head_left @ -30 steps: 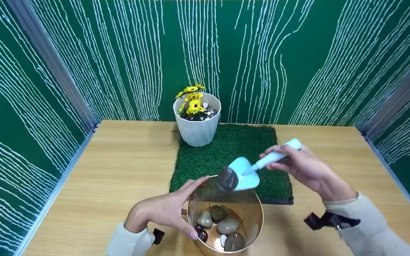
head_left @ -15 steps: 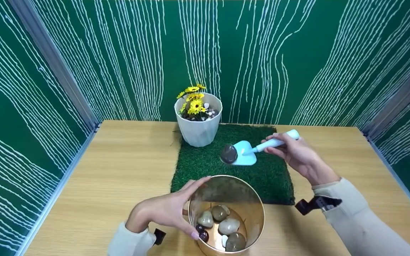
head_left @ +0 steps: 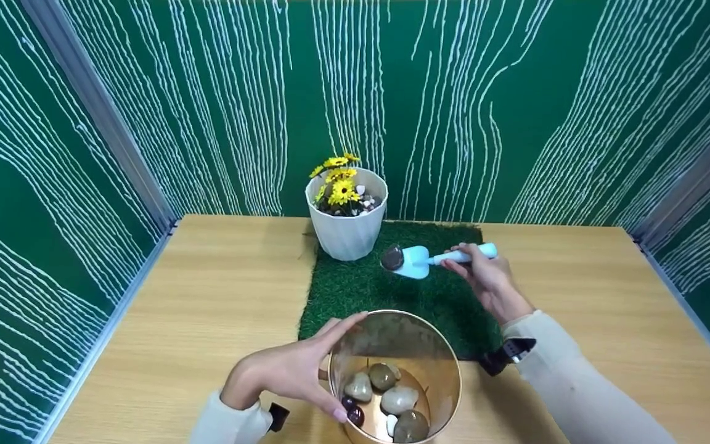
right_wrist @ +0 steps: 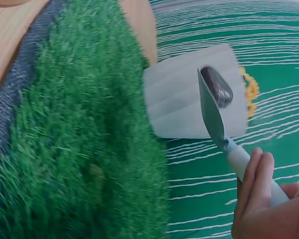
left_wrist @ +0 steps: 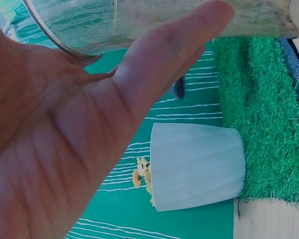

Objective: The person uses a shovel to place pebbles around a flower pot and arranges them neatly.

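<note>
Head view shows a right hand (head_left: 484, 277) pinching the pale blue handle of a small light blue plastic trowel (head_left: 415, 262) with thumb and fingers. A smooth dark grey stone (head_left: 392, 257) sits at the tip of its blade. Trowel and stone are up in the air over a square green fake-grass mat (head_left: 342, 296), near a white round pot (head_left: 347, 237) with yellow flowers (head_left: 342, 191) in it. The right wrist view shows the blade well off the grass. The left hand (head_left: 296, 370) is spread wide around a see-through round jar (head_left: 435, 333), thumb on the near side, fingers on the far side, holding it. Grey, brown, white and dark red stones (head_left: 399, 399) lie inside on the bottom.
</note>
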The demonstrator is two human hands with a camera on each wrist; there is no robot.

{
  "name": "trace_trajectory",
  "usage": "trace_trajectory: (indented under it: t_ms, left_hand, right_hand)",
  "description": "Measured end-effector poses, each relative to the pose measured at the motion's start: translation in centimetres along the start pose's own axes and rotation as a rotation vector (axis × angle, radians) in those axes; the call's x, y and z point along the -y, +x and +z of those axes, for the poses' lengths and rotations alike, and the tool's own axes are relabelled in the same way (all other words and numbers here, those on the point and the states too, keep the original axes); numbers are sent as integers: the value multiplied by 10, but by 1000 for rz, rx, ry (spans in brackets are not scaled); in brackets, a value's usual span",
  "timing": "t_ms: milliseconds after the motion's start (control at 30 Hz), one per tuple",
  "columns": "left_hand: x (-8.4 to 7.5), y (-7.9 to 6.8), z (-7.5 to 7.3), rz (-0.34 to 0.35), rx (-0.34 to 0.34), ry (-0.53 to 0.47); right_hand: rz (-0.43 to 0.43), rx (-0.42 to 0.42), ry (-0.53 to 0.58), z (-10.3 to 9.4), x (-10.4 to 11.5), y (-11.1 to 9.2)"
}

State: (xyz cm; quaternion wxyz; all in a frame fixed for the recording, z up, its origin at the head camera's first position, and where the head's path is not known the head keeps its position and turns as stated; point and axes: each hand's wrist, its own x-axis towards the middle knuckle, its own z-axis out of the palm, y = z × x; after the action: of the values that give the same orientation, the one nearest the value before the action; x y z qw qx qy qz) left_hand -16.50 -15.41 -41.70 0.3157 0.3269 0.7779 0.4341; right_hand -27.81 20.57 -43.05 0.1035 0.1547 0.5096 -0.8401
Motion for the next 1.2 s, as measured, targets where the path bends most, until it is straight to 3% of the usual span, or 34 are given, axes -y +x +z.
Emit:
trace_trajectory:
  t_ms: [267,533,733,1200]
  left_hand:
    - [2,0,0,18,1,16]
    - [4,0,-1,11,5,3]
    - [2,0,0,20,1,10]
    - [3,0,0,37,0,5]
  right_hand:
    - [-39,-118,-12,8,-21,17]
    - [-27,-194,-33,13,-35,25]
    - [-76,-243,-64,17,-47,34]
    - [-291,-312,-370,17,-65,39]
